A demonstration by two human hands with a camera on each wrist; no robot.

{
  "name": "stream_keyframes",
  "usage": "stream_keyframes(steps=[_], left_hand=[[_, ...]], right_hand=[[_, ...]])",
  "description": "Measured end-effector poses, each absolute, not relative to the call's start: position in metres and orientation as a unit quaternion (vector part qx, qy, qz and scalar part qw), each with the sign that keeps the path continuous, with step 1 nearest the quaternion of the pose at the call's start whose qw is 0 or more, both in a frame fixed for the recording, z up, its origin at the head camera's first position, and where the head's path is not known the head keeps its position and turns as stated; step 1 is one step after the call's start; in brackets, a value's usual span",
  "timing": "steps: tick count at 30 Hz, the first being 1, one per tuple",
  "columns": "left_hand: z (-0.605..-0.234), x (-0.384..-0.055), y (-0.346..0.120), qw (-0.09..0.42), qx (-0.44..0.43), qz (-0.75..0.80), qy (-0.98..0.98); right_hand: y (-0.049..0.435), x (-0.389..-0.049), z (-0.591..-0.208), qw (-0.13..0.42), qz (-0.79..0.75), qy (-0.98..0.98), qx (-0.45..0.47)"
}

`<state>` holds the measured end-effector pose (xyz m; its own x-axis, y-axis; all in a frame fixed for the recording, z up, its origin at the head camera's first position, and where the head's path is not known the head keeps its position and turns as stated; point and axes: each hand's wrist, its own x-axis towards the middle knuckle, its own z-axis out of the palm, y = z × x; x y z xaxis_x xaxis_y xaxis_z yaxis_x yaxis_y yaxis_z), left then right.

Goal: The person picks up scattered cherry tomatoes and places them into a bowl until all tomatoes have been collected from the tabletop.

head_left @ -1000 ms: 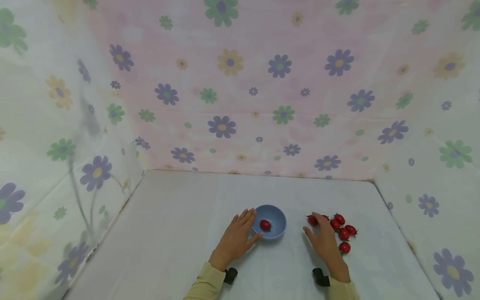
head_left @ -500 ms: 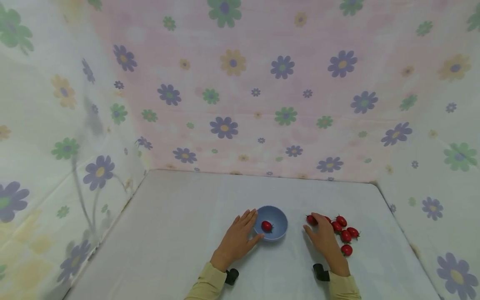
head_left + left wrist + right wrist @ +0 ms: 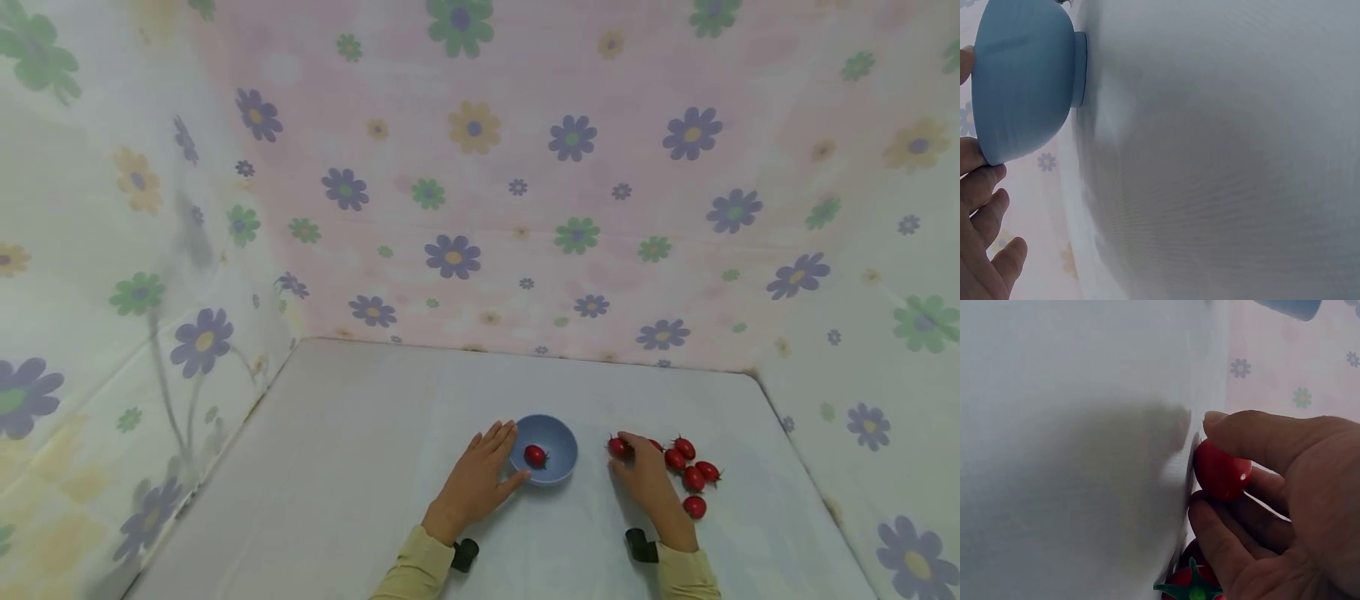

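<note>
A small blue bowl (image 3: pixel 558 476) stands upright on the table with one cherry tomato (image 3: pixel 535 455) inside. My left hand (image 3: pixel 474 482) rests at the bowl's left side, fingers straight along the rim and thumb at its near edge; the left wrist view shows the fingertips touching the outside of the bowl (image 3: pixel 1025 81). To the right, my right hand (image 3: pixel 649 480) pinches a red cherry tomato (image 3: pixel 1221 470) between thumb and fingers, low at the table surface. Several more cherry tomatoes (image 3: pixel 693 478) lie loose just right of that hand, one partly hidden behind it.
The white table (image 3: pixel 360 450) is bordered by flower-printed cloth walls (image 3: pixel 517 275) at the back and on both sides. In the right wrist view, a green-stemmed cherry tomato (image 3: pixel 1200 575) lies below the fingers. Black wrist cameras (image 3: pixel 464 554) sit at both cuffs.
My right thumb and fingers have closed in on the leftmost cherry tomato. The left hand stays at the bowl. The head view has shifted slightly.
</note>
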<state>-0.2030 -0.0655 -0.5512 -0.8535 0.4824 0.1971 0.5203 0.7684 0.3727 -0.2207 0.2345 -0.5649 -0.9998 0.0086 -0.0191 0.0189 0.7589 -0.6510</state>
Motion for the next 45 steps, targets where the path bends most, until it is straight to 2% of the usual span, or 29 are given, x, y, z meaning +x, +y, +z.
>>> stream_keyframes(steps=[28, 45], left_hand=[[-0.5527, -0.2052, -0.0634, 0.049, -0.259, -0.214, -0.941], [-0.5489, -0.2051, -0.0619, 0.032, -0.257, -0.211, -0.943]], right_hand=[[0.2426, -0.2296, -0.5695, -0.007, -0.376, 0.927, 0.007], [0.2389, -0.2249, -0.5677, -0.029, -0.403, 0.914, 0.017]])
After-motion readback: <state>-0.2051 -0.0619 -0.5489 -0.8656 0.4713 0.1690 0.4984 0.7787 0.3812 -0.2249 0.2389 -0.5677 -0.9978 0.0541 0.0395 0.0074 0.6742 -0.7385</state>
